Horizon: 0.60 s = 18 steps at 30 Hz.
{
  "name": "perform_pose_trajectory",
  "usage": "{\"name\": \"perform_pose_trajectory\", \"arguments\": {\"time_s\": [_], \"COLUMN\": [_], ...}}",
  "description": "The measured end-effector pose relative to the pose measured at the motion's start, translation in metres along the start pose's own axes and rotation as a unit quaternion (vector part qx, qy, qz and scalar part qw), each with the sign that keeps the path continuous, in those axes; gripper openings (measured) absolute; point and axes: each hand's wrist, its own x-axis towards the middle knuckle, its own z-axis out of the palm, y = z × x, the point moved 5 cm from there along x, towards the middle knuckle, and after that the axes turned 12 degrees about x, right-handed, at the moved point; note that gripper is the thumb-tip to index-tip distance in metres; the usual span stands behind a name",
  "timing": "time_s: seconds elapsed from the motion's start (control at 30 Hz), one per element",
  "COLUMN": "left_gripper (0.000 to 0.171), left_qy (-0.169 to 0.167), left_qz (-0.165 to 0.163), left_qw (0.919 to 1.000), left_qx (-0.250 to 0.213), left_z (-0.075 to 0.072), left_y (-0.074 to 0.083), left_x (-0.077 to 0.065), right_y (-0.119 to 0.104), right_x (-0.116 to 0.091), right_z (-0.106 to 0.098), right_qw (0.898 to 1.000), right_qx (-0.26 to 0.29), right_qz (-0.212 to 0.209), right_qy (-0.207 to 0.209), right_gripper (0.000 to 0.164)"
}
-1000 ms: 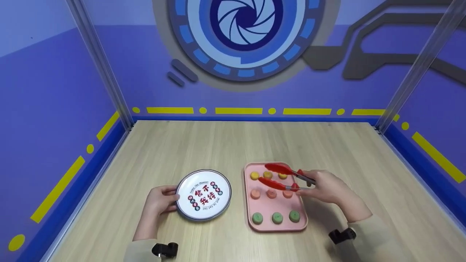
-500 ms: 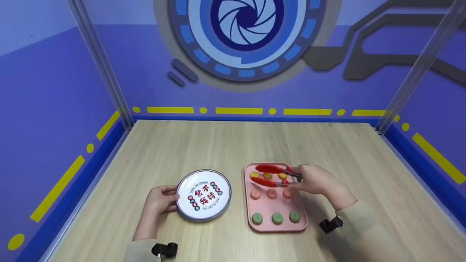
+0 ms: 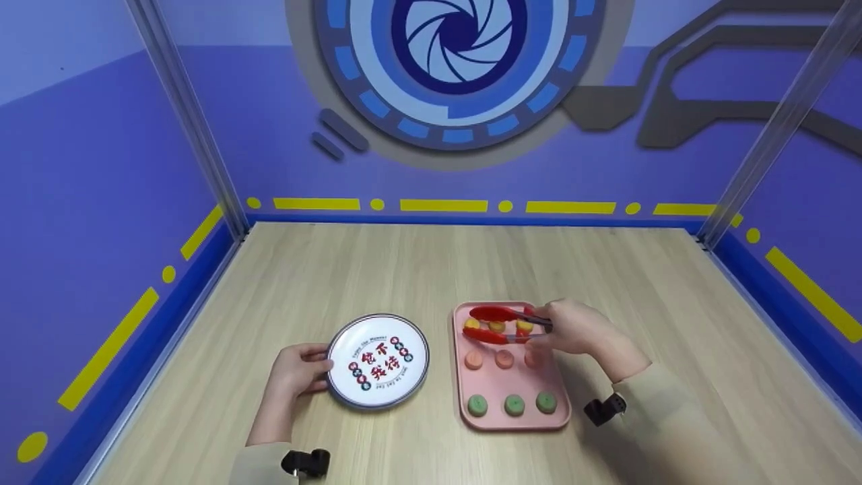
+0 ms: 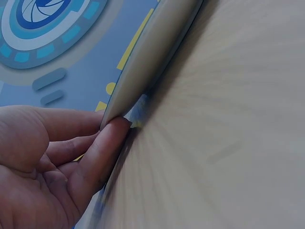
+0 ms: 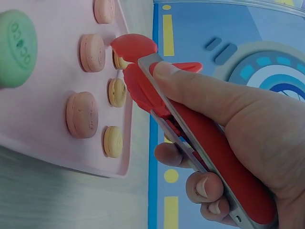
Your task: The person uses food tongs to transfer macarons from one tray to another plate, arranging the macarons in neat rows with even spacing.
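Observation:
My left hand point(image 3: 296, 370) pinches the left rim of a round white plate point(image 3: 358, 331) with red lettering and a dark edge. In the left wrist view the plate point(image 4: 147, 52) appears edge-on between thumb and fingers. My right hand point(image 3: 584, 329) grips red-tipped tongs point(image 3: 493, 314) over the back row of a pink tray point(image 3: 495, 382). Their spread tips lie around the leftmost yellow macaron point(image 3: 472, 325); whether they touch it I cannot tell. In the right wrist view the tongs point(image 5: 205, 136) partly hide that macaron point(image 5: 119, 61).
Pink macarons point(image 3: 504, 359) form the tray's middle row, green macarons point(image 3: 514, 405) the front row. A strip of wooden table point(image 3: 441, 417) separates plate and tray. Blue-purple walls point(image 3: 404, 182) bound the table at the back and sides.
My right hand and the tongs have moved left over the back row of yellow macarons, and the tong tips have come a little closer together. The left hand and plate have stayed put.

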Motion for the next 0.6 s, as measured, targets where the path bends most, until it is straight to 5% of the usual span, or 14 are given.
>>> {"name": "perform_pose_trajectory", "arguments": {"time_s": [0.27,0.6], "left_gripper": [0.045,0.044], "left_qy": [-0.001,-0.002], "left_qz": [0.007,0.009], "left_qw": [1.0000,0.9999], "left_qx": [0.000,-0.009], "left_z": [0.0000,0.0000], "left_y": [0.0005,0.0012], "left_x": [-0.0005,-0.0013], "right_y": [-0.0011,-0.0048], "right_x": [0.0026,0.0000], "right_z": [-0.0012,-0.0058], "right_qw": [1.000,1.000], "right_qx": [0.006,-0.006], "right_qz": [-0.016,-0.025], "right_qy": [-0.001,0.012], "right_gripper": [0.041,0.054]}}
